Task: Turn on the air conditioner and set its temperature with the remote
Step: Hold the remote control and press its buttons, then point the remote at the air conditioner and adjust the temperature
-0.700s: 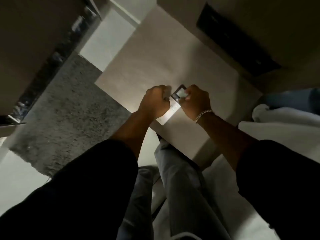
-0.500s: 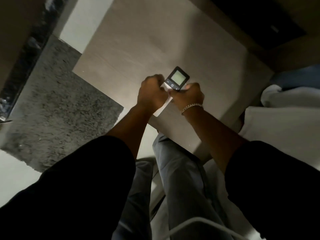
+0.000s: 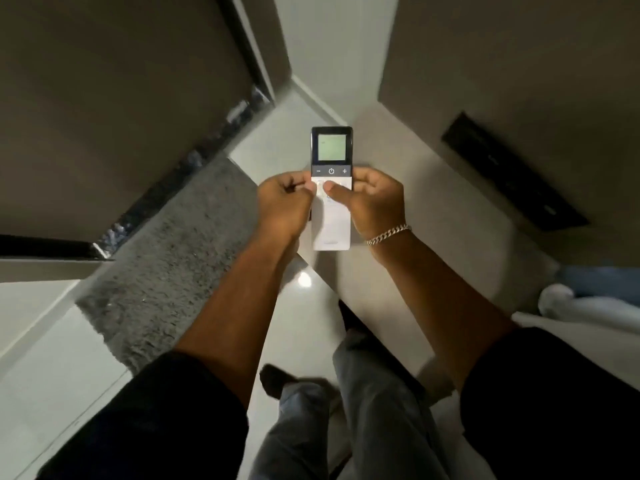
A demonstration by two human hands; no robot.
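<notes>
A slim white remote (image 3: pixel 331 220) with a dark top and a pale green screen is held upright in front of me, screen facing me. My left hand (image 3: pixel 284 202) grips its left edge and my right hand (image 3: pixel 372 202) grips its right edge. The right thumb rests on the white button area just below the dark row with the minus, power and plus keys. A metal chain bracelet circles the right wrist. No air conditioner is in view.
A low beige table (image 3: pixel 433 209) lies below the hands, with a black slot-like panel (image 3: pixel 512 174) in the cabinet at the right. A grey shaggy rug (image 3: pixel 166 258) covers the floor at the left. White bedding (image 3: pixel 581 310) sits at the right. My legs stand below.
The remote has been raised and turned from tilted to upright, its screen now facing me. Both hands kept hold of it; the view swung away from the table.
</notes>
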